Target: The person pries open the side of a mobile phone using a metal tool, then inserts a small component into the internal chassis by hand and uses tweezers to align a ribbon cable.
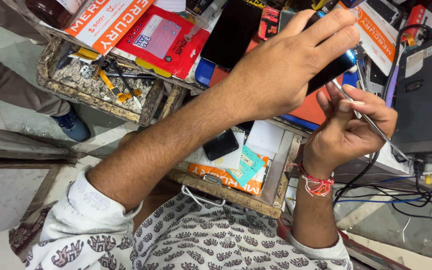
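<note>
My left hand [286,65] reaches across the bench and grips a dark phone [332,71] from above, fingers wrapped over its top edge. Just under it, my right hand [353,127] pinches a thin metal tool [371,122] between thumb and fingers. The tool's tip points up at the phone's lower edge, and its shaft runs down to the right. A red thread band circles my right wrist. Most of the phone is hidden by my left hand.
An open wooden drawer [236,192] below holds papers, a teal card and a small black phone [221,145]. Another black phone [231,32] lies on red and orange packets. A dirty tray [96,95] of tools sits left. A black box [426,95] and cables lie right. Someone's blue shoe [71,125] stands left.
</note>
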